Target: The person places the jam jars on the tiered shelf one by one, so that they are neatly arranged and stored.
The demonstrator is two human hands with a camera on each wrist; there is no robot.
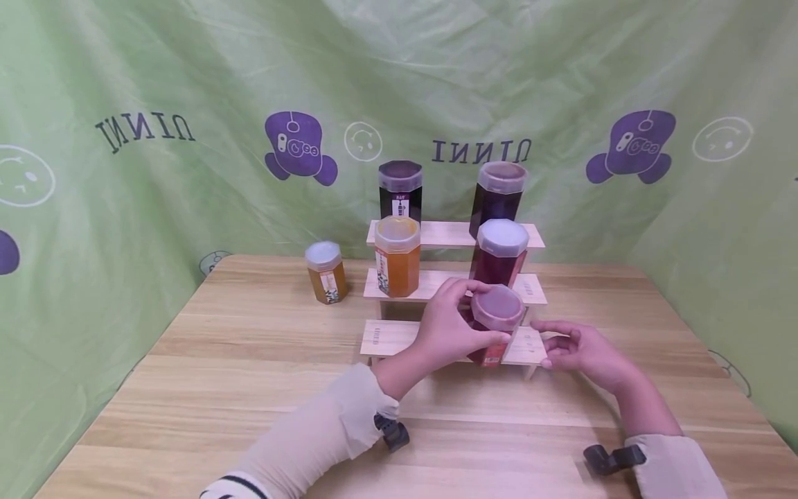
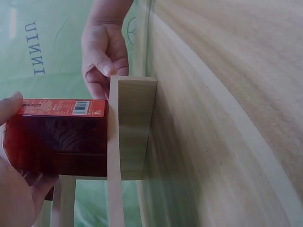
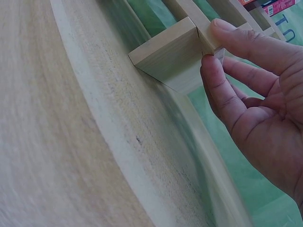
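My left hand (image 1: 444,327) grips a dark red jar (image 1: 497,308) with a pale octagonal lid, thumb on the near side and fingers round the back. In the left wrist view the red-labelled jar (image 2: 59,142) has its base right at the lowest board of a three-step wooden stand (image 1: 388,338). At that board's right end, my right hand (image 1: 582,355) pinches the corner between thumb and fingers. The right wrist view shows this pinch, with the thumb on top of the board (image 3: 201,28). Another dark red jar (image 1: 499,267) stands one step up, just behind.
An orange jar (image 1: 399,260) stands on the middle step's left. Two dark jars, one left (image 1: 400,187) and one right (image 1: 497,197), occupy the top step. A smaller amber jar (image 1: 327,277) sits on the table (image 1: 249,360), left of the stand. Green printed cloth (image 1: 218,69) hangs behind.
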